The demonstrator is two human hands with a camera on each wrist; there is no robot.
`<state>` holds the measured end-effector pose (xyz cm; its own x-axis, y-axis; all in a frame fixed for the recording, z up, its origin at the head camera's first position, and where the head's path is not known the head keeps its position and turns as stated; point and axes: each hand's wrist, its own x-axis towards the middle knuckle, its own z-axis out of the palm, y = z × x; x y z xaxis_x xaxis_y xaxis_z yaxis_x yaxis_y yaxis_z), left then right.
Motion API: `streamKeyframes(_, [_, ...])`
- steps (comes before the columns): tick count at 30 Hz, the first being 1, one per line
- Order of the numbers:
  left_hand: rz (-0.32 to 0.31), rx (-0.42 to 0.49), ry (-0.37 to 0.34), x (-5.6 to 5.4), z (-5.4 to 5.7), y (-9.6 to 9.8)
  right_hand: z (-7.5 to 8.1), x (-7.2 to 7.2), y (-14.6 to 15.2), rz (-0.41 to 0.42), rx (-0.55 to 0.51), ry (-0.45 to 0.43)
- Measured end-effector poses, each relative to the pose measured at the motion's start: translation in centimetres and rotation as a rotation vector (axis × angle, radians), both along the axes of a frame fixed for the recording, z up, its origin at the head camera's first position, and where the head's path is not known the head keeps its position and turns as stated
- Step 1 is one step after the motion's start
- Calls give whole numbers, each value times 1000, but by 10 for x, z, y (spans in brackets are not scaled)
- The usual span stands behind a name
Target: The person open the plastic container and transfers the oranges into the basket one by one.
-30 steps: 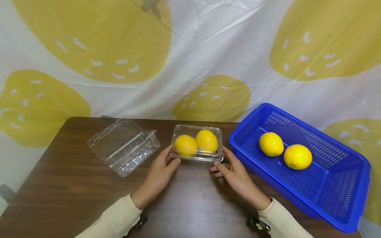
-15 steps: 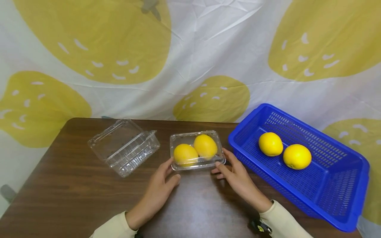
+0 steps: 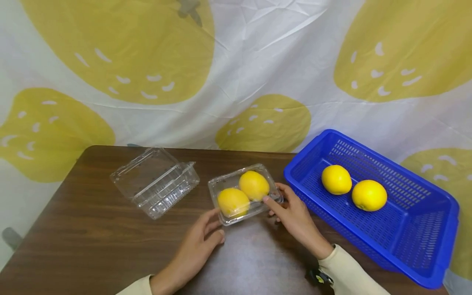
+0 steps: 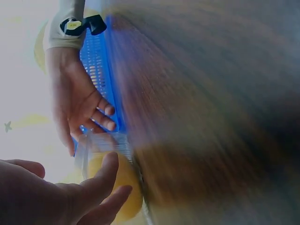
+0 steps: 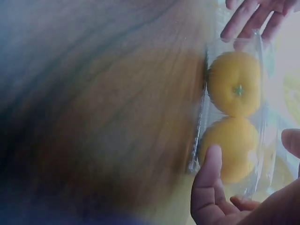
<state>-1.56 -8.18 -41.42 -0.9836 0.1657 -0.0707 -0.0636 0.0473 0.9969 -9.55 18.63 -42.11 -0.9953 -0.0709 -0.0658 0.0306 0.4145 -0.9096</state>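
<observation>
A closed clear plastic clamshell box point(image 3: 253, 209) with two yellow-orange oranges point(image 3: 254, 185) inside is slanted at the middle of the table in the head view. My right hand point(image 3: 296, 217) grips its right end, thumb on the near corner and fingers along the side. At the near left corner, the fingertips of my left hand point(image 3: 195, 246) touch the box, its thumb held away from it. The right wrist view shows a green stem mark on one orange point(image 5: 238, 84). In the left wrist view the right hand point(image 4: 79, 98) is at the far end of the box.
An open, empty clear clamshell point(image 3: 156, 184) lies at the back left. On the right stands a blue perforated basket point(image 3: 391, 246) holding two more oranges point(image 3: 369, 195). A lemon-patterned cloth point(image 3: 258, 61) hangs behind the wooden table point(image 3: 92, 229).
The box has come nearer and turned, its left end swinging towards me. My left hand moved nearer with that end, while my right hand stayed at the right end.
</observation>
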Motion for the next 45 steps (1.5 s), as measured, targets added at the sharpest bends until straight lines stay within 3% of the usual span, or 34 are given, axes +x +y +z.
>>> streamKeyframes(5, [18,-20,-5,-1,-3,-3,-1,-1,-2,-16,44,11])
streamKeyframes(11, [68,-37,38,-9,-5,-9,2,-4,0,20,-13,2])
streamKeyframes(17, [80,-81,50,-17,-4,-15,-1,-6,4,73,-73,-26])
streamKeyframes(29, [131,-40,21,-22,-2,-18,-1,-6,13,171,-85,-28])
streamKeyframes(36, [124,-16,27,-23,-2,-18,2,-9,17,227,-50,-31])
streamKeyframes(45, [100,-158,51,-23,-2,-16,3,-8,18,306,48,6])
